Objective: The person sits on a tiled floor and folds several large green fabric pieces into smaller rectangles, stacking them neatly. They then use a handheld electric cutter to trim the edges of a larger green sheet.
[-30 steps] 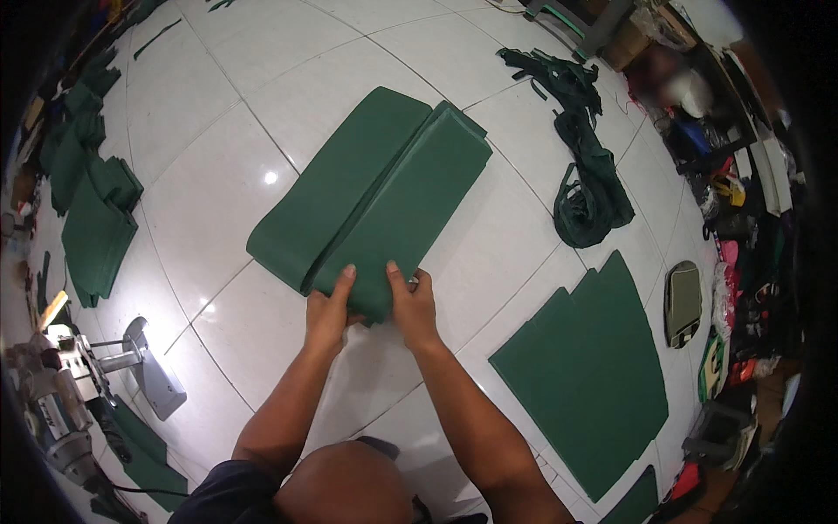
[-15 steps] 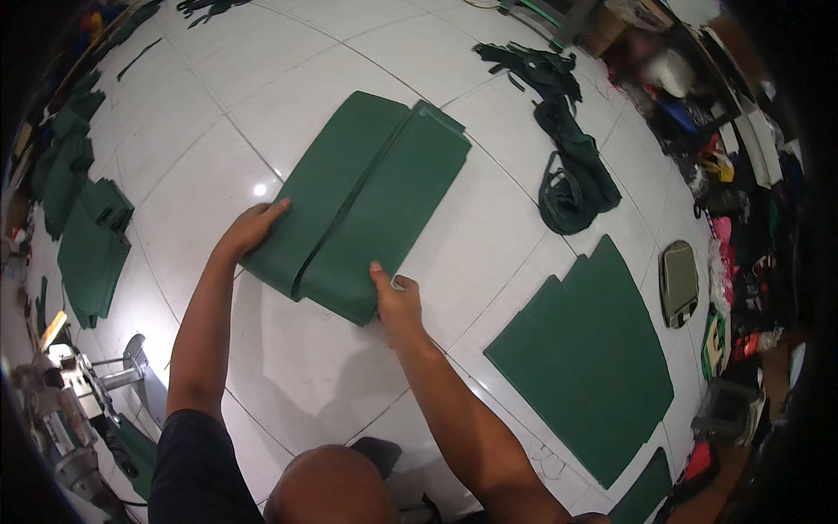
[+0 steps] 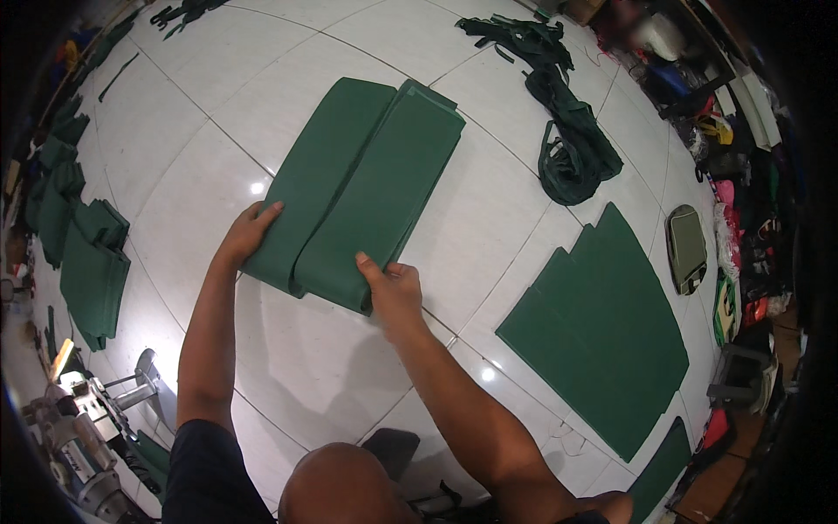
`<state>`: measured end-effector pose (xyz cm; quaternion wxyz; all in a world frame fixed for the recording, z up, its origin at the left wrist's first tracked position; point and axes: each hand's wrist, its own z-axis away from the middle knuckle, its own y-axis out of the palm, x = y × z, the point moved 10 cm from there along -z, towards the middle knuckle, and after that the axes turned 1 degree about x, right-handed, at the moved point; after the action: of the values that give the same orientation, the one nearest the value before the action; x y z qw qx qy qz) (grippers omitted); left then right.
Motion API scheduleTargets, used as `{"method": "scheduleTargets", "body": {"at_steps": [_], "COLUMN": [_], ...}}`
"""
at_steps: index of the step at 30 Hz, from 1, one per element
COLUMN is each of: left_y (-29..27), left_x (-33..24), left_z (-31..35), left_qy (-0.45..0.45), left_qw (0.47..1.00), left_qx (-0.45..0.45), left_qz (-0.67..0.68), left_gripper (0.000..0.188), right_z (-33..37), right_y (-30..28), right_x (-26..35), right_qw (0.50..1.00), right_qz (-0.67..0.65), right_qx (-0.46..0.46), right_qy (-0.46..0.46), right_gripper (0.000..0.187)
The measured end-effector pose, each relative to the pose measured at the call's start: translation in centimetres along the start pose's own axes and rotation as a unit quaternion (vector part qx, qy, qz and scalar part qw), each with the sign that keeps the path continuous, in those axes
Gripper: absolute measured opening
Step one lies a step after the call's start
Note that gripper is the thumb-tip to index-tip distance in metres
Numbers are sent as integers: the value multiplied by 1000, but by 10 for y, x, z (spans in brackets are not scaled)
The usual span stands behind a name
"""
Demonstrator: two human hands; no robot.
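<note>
Well, the left hand [image 3: 249,233] and right hand [image 3: 395,293] grip folded green fabric [image 3: 371,188] at its edges, some fingers hidden; a plastic bag [image 3: 726,247] shows indistinct contents.

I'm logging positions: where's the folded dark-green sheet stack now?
In the head view, the stack sits left of centre over white floor tiles, the left hand on its left edge and the right hand at its near-right corner.

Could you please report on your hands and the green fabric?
Left hand at fabric, left edge. Right hand gripping near right corner. Fabric folded, two sections side by side. Green pile apart, right; no obstruction seen.
</note>
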<state>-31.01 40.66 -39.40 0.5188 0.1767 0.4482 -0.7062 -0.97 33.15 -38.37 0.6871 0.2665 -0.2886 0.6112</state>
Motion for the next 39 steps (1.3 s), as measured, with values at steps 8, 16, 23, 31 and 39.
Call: {"method": "scheduleTargets", "body": {"at_steps": [8,16,23,31,39], "left_y": [-2,-1,3,-18,40], "left_x": [8,3,-4,-14,-64], "left_z": [-6,-1,-2,-42,-88], "left_qy": [16,16,9,-11,23], "left_qw": [1000,1000,999,998,985], "left_qx": [-8,-7,13,53,145], "left_qz": [7,14,-28,9,86], "left_gripper": [73,72,76,92,82], "right_z": [-21,-23,-35,-31,-116], "right_y": [13,14,15,0,-2], "right_x": [-26,-36,-14,23,47], "right_qw": [992,992,966,963,987], "right_qz": [-118,-54,50,144,41], "right_qx": [-20,-8,222,227,-21], "right_qy": [-49,-117,-122,-15,-152], "right_gripper": [65,55,72,111,104]}}
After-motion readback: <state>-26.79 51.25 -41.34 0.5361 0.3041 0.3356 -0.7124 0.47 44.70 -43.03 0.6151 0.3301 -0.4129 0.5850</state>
